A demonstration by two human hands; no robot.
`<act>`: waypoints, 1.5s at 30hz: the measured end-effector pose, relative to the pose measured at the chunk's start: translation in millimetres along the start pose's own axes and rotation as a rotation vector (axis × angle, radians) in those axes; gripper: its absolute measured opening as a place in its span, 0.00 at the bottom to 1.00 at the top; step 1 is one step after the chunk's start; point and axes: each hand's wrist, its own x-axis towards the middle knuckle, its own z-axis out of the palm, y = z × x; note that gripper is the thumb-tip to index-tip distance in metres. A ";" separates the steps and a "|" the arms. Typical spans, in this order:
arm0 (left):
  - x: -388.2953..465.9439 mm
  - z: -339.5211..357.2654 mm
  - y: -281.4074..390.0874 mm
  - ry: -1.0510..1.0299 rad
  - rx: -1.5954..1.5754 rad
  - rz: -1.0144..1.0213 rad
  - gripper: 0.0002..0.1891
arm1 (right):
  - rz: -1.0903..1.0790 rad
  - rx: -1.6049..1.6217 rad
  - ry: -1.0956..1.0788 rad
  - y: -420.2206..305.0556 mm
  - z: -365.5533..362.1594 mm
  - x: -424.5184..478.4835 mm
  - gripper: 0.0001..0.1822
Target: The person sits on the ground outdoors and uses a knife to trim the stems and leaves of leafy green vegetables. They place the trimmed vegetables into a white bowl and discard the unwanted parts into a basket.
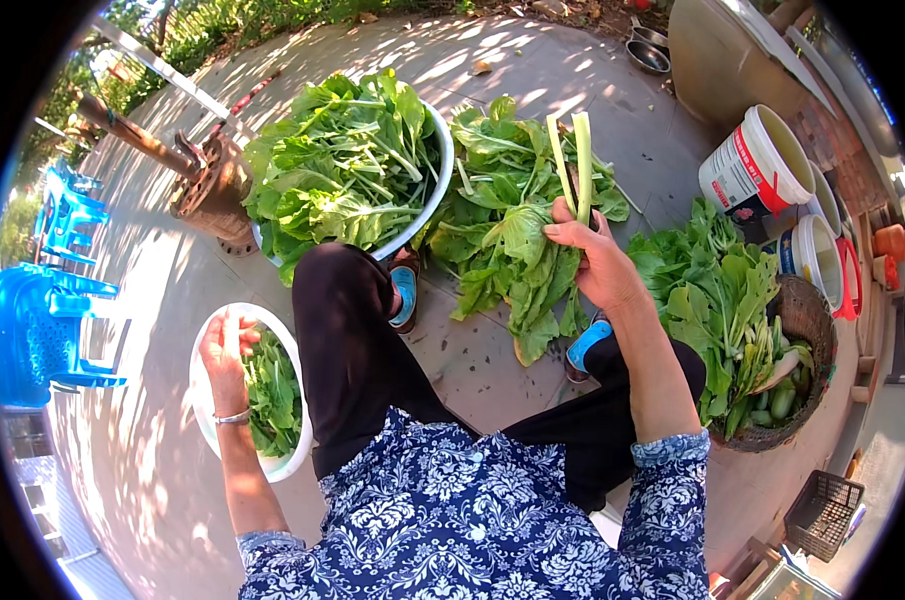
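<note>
My right hand point(599, 255) grips leafy green stalks point(584, 161), their pale cut ends pointing away from me and their large leaves point(524, 251) hanging down. A narrow dark thing shows between the stalks, too little to identify. Over the rim of a white plastic basin point(205, 420), on my left, is my left hand point(227, 349), fingers apart and nothing seen in it. Green leaves point(272, 401) lie inside that basin. Between my feet, a loose pile of leafy greens point(497, 150) rests on the paved ground. A large metal basin point(441, 161) beyond my left knee is heaped with greens point(347, 157).
At right stands a woven basket point(805, 360) with leafy greens and green vegetables. Behind it are white plastic buckets point(749, 165) and a large tan vessel point(722, 67). Blue plastic chairs point(32, 330) and a rusty metal base with a pole point(216, 180) stand at left.
</note>
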 end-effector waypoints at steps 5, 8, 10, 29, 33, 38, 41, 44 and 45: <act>-25.6 111.7 84.0 -0.756 -0.412 -0.184 0.27 | -0.089 -0.206 -0.267 2.9 -8.2 -4.6 0.13; -25.1 175.4 68.4 -0.891 -0.530 -0.508 0.32 | -0.090 -0.290 -0.377 1.0 -8.2 -11.3 0.12; -24.3 207.1 48.6 -0.874 -0.642 -0.654 0.29 | -0.009 -0.326 -0.378 5.0 -5.7 -17.6 0.12; -34.6 260.4 4.1 -0.652 -0.641 -0.552 0.21 | -0.191 -0.920 -0.257 52.4 5.9 1.8 0.24; -41.1 254.7 11.4 -0.718 -0.569 -0.515 0.25 | -0.142 -0.858 -0.395 60.0 6.6 5.1 0.29; -38.8 243.6 7.9 -0.742 -0.660 -0.532 0.23 | -0.042 -0.723 -0.451 46.1 15.1 1.4 0.24; -35.6 241.4 2.1 -0.759 -0.715 -0.553 0.24 | -0.024 -0.584 -0.388 48.3 18.9 0.7 0.21; -34.4 241.3 4.9 -0.745 -0.787 -0.567 0.22 | 0.006 -0.507 -0.322 51.2 19.2 0.9 0.20; -34.2 241.6 6.6 -0.735 -0.814 -0.574 0.22 | 0.020 -0.490 -0.304 52.0 19.1 1.1 0.21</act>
